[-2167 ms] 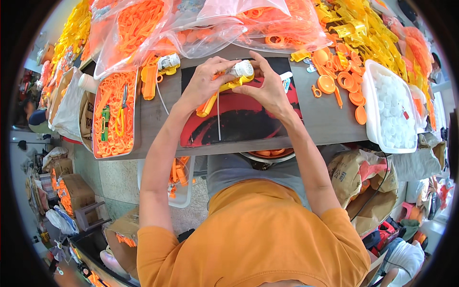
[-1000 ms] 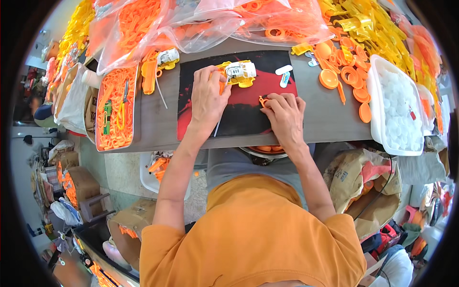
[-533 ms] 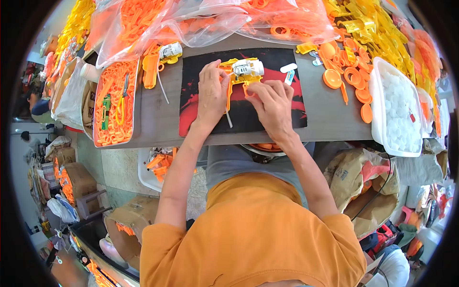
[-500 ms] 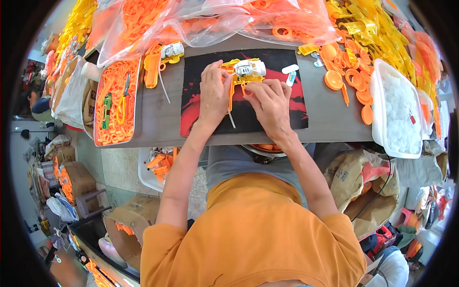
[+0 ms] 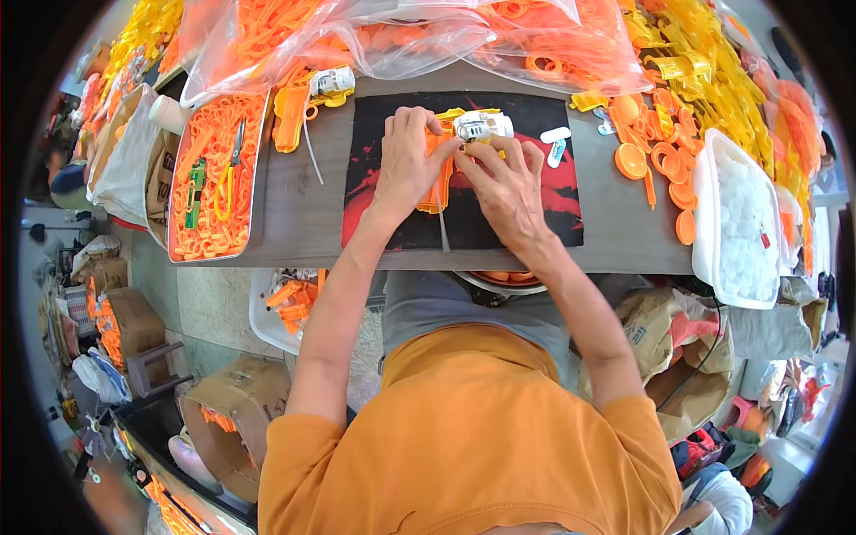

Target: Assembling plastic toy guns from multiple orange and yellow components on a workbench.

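Note:
An orange and yellow toy gun shell (image 5: 434, 193) lies on the dark mat, with a white cylindrical unit (image 5: 486, 125) set across its top. A pale thin tube (image 5: 444, 234) runs down from its grip. Closed about the shell's left side is my left hand (image 5: 407, 168), its thumb reaching in under the white unit. My right hand (image 5: 510, 192) is bent over the shell's right side, with thumb and fingertips brought together just below the white unit. Whatever small part those fingertips pinch is hidden.
Under the work is a black and red mat (image 5: 544, 227). At left stand a similar toy gun (image 5: 290, 116) and a tray of orange parts (image 5: 253, 223) with tools. Orange caps (image 5: 631, 161) and a white bin (image 5: 709, 259) are at right; plastic bags (image 5: 401, 45) line the back.
My right fingertips have moved up and in toward the white unit, and the orange ring piece near them has gone from sight. My left thumb has shifted toward them. The view has shifted slightly.

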`<state>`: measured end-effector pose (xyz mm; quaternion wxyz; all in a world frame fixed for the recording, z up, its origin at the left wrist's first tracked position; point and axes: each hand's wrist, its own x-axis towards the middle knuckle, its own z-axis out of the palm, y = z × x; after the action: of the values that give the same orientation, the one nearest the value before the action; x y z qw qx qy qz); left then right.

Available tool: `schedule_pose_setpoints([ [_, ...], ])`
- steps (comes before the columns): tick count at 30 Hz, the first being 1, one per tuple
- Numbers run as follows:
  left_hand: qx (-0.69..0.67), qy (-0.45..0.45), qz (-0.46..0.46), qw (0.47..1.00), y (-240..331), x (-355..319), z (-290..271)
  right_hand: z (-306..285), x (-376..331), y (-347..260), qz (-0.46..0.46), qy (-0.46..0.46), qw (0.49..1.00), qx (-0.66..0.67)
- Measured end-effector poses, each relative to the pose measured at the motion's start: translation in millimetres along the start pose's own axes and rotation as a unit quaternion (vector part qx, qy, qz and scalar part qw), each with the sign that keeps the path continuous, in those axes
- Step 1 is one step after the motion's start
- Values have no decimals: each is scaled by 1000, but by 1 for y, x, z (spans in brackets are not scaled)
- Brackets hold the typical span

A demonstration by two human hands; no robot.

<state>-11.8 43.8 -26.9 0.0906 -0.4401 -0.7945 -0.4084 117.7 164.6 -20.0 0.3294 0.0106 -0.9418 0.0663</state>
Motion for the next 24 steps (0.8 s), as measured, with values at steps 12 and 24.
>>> schedule_pose_setpoints([
  [12,10,-25,-64,998,1,4,-2,-6,-11,-26,154,52,987,16],
  [24,-16,-13,-53,998,4,2,1,5,-1,7,150,-52,979,130],
])
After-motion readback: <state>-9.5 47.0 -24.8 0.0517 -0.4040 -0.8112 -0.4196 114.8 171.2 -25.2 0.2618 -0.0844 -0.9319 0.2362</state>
